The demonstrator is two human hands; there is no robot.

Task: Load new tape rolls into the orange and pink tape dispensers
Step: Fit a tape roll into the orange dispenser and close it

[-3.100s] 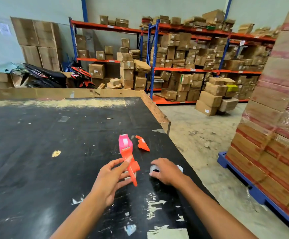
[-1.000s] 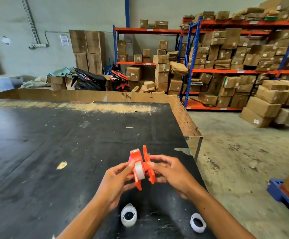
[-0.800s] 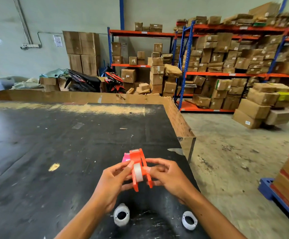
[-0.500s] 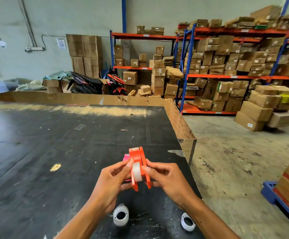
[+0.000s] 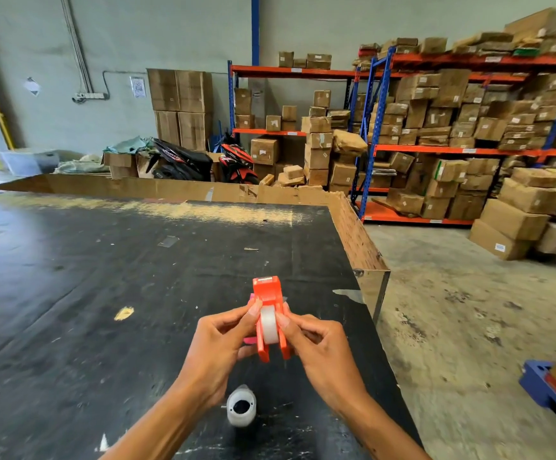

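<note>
We see the left hand [image 5: 218,346] and right hand [image 5: 323,348] now pinch the orange plastic tape dispenser [image 5: 269,313] shut around its translucent tape roll [image 5: 269,325]; a spare roll [image 5: 241,406] waits at six o'clock.

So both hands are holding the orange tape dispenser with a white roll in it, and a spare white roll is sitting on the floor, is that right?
Not quite. The spare roll lies on the black table, near the person's wrists, not on the floor. The head view shows it. The rest holds: the left hand and right hand hold the orange tape dispenser with a white roll in it.
</note>
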